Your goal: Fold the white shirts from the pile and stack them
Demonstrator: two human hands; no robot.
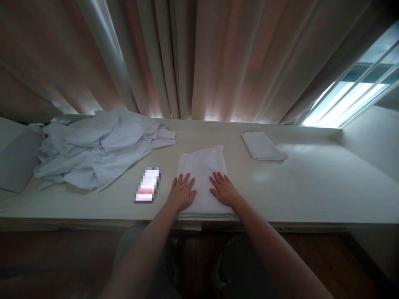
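Observation:
A folded white cloth [202, 182] lies flat on the pale table [280, 195], its near edge close to the table's front edge. My left hand [181, 192] rests on the cloth's left side with its fingers spread. On the right side my right hand [224, 189] lies flat, also with fingers apart. Bare cloth shows between the two hands. Neither hand grips anything. To the left of my left hand is a phone [147, 185], blurred into blocks.
A crumpled white cloth [99, 145] covers the back left of the table, beside a grey-white box-like object [18, 153]. A smaller folded white cloth [263, 146] lies at the back right. Curtains [218, 62] hang behind; a window [352, 95] is at the right.

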